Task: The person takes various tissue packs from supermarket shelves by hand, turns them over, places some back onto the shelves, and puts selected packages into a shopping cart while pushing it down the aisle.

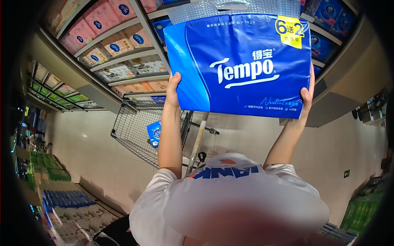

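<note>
A large blue Tempo tissue pack (242, 67) is held up in front of the shelves, its printed face toward me and its clear carry handle at the top. My left hand (173, 89) grips its left edge, with the thumb on the front. My right hand (306, 98) grips the lower right edge, thumb also in front; the other fingers of both hands are largely hidden. Below and to the left stands a wire shopping cart (131, 129), with a smaller blue pack (154, 133) inside, partly behind my left forearm.
Shelves (119, 61) of pink, white and orange tissue packs rise at the upper left; blue packs (328, 16) fill the upper right shelves. Stacked green packs (49, 167) and blue packs (67, 199) are at the lower left, with green ones (361, 211) at the lower right.
</note>
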A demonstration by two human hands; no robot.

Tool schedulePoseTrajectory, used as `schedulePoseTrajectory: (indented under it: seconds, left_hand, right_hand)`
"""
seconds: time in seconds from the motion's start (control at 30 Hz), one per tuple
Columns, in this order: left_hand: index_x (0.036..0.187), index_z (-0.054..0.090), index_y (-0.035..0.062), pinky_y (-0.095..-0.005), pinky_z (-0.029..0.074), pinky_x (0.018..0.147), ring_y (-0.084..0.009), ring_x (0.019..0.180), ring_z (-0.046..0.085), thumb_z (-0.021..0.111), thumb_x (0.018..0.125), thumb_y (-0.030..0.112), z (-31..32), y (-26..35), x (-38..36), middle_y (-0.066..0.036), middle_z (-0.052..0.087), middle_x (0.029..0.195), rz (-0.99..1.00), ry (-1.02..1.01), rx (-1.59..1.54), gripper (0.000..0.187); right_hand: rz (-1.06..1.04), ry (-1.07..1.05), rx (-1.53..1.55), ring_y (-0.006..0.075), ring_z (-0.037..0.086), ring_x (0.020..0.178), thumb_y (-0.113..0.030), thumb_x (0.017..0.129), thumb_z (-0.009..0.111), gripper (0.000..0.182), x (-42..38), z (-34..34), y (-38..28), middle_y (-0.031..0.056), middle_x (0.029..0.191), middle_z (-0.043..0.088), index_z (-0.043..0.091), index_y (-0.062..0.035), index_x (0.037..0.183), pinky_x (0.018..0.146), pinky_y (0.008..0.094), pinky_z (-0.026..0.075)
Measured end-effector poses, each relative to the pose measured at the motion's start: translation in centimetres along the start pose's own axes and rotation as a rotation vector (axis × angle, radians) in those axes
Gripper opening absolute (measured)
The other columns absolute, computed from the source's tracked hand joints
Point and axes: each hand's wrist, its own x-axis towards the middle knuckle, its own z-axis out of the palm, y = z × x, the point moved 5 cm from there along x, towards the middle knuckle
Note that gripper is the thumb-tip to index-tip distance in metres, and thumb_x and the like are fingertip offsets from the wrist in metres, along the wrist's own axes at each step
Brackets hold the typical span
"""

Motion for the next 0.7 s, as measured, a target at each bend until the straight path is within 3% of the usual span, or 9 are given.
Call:
schedulePoseTrajectory:
  seconds: [0.13, 0.17, 0.2, 0.3, 0.47, 0.53, 0.6, 0.63, 0.7]
  left_hand:
    - [0.135, 0.037, 0.0041, -0.0316, 0.043, 0.093, -0.0185, 0.110, 0.054, 0.047, 0.097, 0.041, 1.1, -0.5, 3.1, -0.009, 0.053, 0.124, 0.037, 0.043, 0.285, 0.054]
    - [0.133, 0.041, 0.0036, -0.0362, 0.043, 0.095, -0.0203, 0.115, 0.052, 0.037, 0.098, 0.049, 1.3, -2.8, 4.5, -0.011, 0.054, 0.126, 0.054, 0.006, 0.191, 0.057]
    - [0.134, 0.037, 0.0039, -0.0347, 0.041, 0.096, -0.0186, 0.115, 0.050, 0.046, 0.095, 0.049, -0.4, -6.1, 6.4, -0.009, 0.051, 0.128, 0.060, 0.028, 0.123, 0.060]
    - [0.132, 0.045, 0.0052, -0.0349, 0.040, 0.099, -0.0190, 0.116, 0.052, 0.034, 0.097, 0.053, 1.8, -10.7, 8.4, -0.010, 0.056, 0.124, 0.002, 0.048, -0.187, 0.060]
    - [0.132, 0.045, 0.0052, -0.0350, 0.040, 0.099, -0.0192, 0.116, 0.052, 0.034, 0.097, 0.053, 1.8, -14.3, 6.2, -0.010, 0.055, 0.125, -0.123, 0.027, -0.411, 0.060]
    - [0.132, 0.045, 0.0052, -0.0351, 0.040, 0.099, -0.0193, 0.116, 0.052, 0.033, 0.097, 0.053, 1.3, -14.5, 5.3, -0.010, 0.055, 0.125, -0.137, 0.025, -0.427, 0.060]
    - [0.132, 0.044, 0.0052, -0.0352, 0.040, 0.099, -0.0193, 0.116, 0.052, 0.033, 0.097, 0.053, 0.9, -14.7, 4.3, -0.010, 0.055, 0.125, -0.163, 0.030, -0.434, 0.060]
    - [0.132, 0.044, 0.0052, -0.0352, 0.040, 0.099, -0.0194, 0.116, 0.052, 0.033, 0.097, 0.053, 0.7, -14.9, 4.1, -0.010, 0.055, 0.125, -0.175, 0.032, -0.436, 0.060]
    - [0.132, 0.044, 0.0052, -0.0353, 0.040, 0.099, -0.0194, 0.116, 0.052, 0.033, 0.097, 0.053, 0.9, -15.4, 3.9, -0.010, 0.055, 0.125, -0.186, 0.026, -0.446, 0.060]
  right_hand:
    - [-0.331, -0.012, -0.200, 0.0359, 0.050, 0.119, -0.019, 0.062, 0.078, 0.111, -0.8, 4.3, -5.1, 0.0320, 0.137, 0.036, 0.009, -0.0016, 0.147, 0.097, 0.0432, 0.045]
    - [-0.430, -0.040, -0.326, 0.0354, 0.050, 0.119, -0.018, 0.060, 0.079, 0.109, -1.3, 6.3, -5.8, 0.0299, 0.139, 0.037, 0.013, -0.0015, 0.146, 0.096, 0.0421, 0.045]
    - [-0.528, -0.073, -0.451, 0.0349, 0.051, 0.119, -0.017, 0.059, 0.080, 0.108, -1.9, 8.4, -6.4, 0.0277, 0.140, 0.037, 0.018, -0.0014, 0.146, 0.096, 0.0410, 0.046]
    - [-0.545, -0.287, -0.943, 0.0349, 0.053, 0.117, -0.023, 0.048, 0.087, 0.095, -3.1, 13.4, -6.5, 0.0209, 0.138, 0.045, 0.047, -0.0030, 0.131, 0.093, 0.0408, 0.047]
    - [-0.477, -0.629, -1.049, 0.0393, 0.059, 0.107, -0.025, 0.045, 0.085, 0.083, -4.4, 15.8, -4.9, 0.0192, 0.138, 0.046, 0.059, -0.0062, 0.121, 0.086, 0.0382, 0.051]
    - [-0.356, -0.764, -1.044, 0.0381, 0.052, 0.118, -0.017, 0.051, 0.086, 0.092, -4.3, 15.1, -4.1, 0.0229, 0.143, 0.035, 0.046, -0.0063, 0.133, 0.090, 0.0399, 0.049]
    - [-0.141, -0.780, -0.794, 0.0359, 0.042, 0.129, -0.011, 0.050, 0.086, 0.106, -4.3, 14.2, -2.2, 0.0215, 0.147, 0.032, 0.033, -0.0041, 0.142, 0.102, 0.0371, 0.040]
    - [-0.025, -0.837, -0.738, 0.0319, 0.032, 0.136, -0.006, 0.054, 0.085, 0.115, -4.6, 13.9, -1.2, 0.0221, 0.148, 0.029, 0.018, -0.0032, 0.147, 0.108, 0.0368, 0.032]
    - [0.098, -0.614, -0.355, 0.0313, 0.032, 0.136, -0.005, 0.061, 0.082, 0.109, -5.0, 14.0, 0.3, 0.0226, 0.147, 0.029, 0.016, -0.0047, 0.148, 0.109, 0.0369, 0.028]
